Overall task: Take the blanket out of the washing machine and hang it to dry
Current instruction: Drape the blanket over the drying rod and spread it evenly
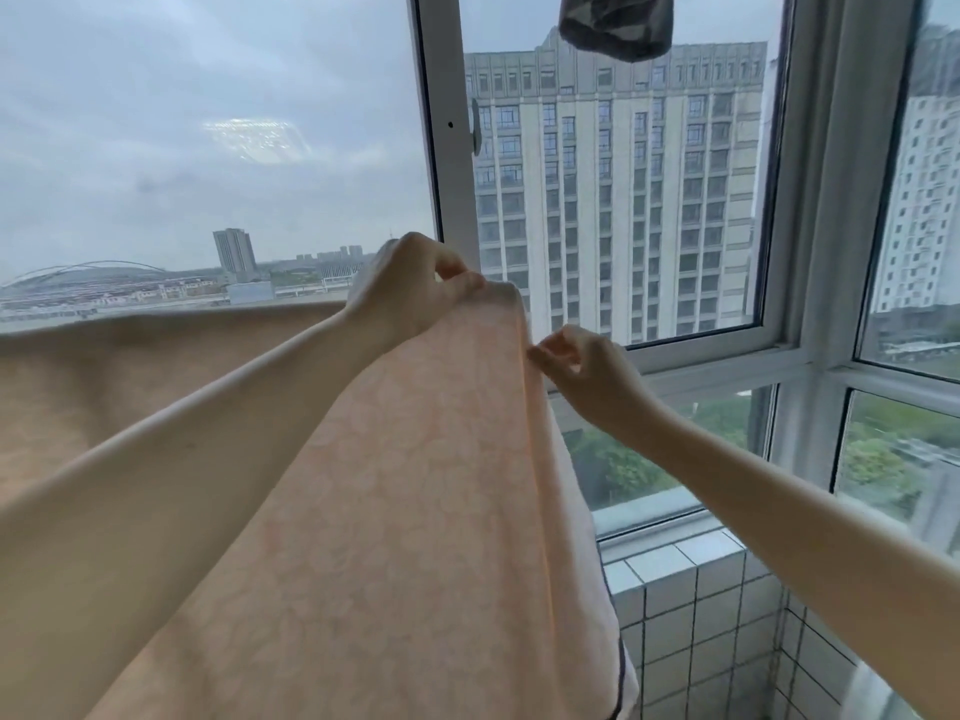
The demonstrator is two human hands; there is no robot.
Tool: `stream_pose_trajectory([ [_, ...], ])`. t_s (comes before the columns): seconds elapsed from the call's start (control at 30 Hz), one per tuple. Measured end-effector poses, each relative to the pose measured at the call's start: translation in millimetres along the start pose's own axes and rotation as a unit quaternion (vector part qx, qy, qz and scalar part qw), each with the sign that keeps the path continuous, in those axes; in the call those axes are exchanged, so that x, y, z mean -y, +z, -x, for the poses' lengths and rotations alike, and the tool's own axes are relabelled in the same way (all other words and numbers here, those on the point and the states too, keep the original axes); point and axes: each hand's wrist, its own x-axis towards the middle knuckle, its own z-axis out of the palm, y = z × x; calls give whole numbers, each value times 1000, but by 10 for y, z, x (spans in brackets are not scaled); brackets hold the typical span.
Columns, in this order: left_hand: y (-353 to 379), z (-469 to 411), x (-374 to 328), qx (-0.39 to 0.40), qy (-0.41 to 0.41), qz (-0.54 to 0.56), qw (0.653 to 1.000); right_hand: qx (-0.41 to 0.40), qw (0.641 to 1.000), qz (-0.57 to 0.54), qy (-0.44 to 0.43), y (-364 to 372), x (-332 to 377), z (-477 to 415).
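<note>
Blanket (415,511) hangs, top edge running leftward from left hand (413,291)

Head-worn camera looks forward, level, at the nearby window (448,163).

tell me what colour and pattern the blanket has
The blanket is pale peach-pink with a faint tone-on-tone floral pattern, which shows best in the head view.

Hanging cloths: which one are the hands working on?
The pink blanket: the left hand pinches its top edge and the right hand is at its side edge. The dark grey cloth hangs untouched high by the window.
</note>
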Motion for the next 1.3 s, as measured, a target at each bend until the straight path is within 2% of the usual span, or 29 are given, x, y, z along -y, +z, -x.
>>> stream_pose_trajectory([
  [0.07, 8, 18, -31, -9, 1, -12, 1000, 14, 1000, 3, -10, 96, 28, 107],
  [0.17, 19, 37, -67, -22, -1, -31, 999, -36, 999, -2, 15, 161, 6, 153],
  [0.3, 7, 36, -64, -54, -6, -56, 997, -105, 986, -100, 83, 4, -52, 76],
  [0.43, -11, -110, -117, -88, -24, -61, 994, -136, 973, -145, 115, -243, -46, -306],
  [0.53, 44, -204, -107, -46, -70, -75, 994, -92, 983, -100, 125, -271, -18, -549],
  [0.63, 111, -143, -66, -5, -63, -75, 995, 28, 992, 26, 118, -145, -44, -511],
  [0.7, 65, -57, -51, -20, -18, -50, 998, 36, 996, 39, 76, -76, 1, -422],
  [0.77, -64, 49, -36, 5, 24, -4, 1000, -26, 999, -13, 33, -42, 166, -358],
  [0.87, -313, 204, 47, 43, 32, 27, 998, -106, 991, -72, -27, 11, 476, -245],
  [0.97, -563, 350, 174, 26, 27, 8, 999, -90, 989, 41, -110, 143, 653, -142],
  [1.1, -856, 552, 405, 15, 14, -25, 999, -114, 961, 180, -175, 237, 759, -138],
  [1.2, -1033, 651, 574, 9, 0, -30, 1000, -108, 945, 220, -216, 313, 833, -175],
  [1.3, -1136, 690, 728, 9, -21, -7, 1000, -114, 945, 216, -215, 378, 894, -262],
])
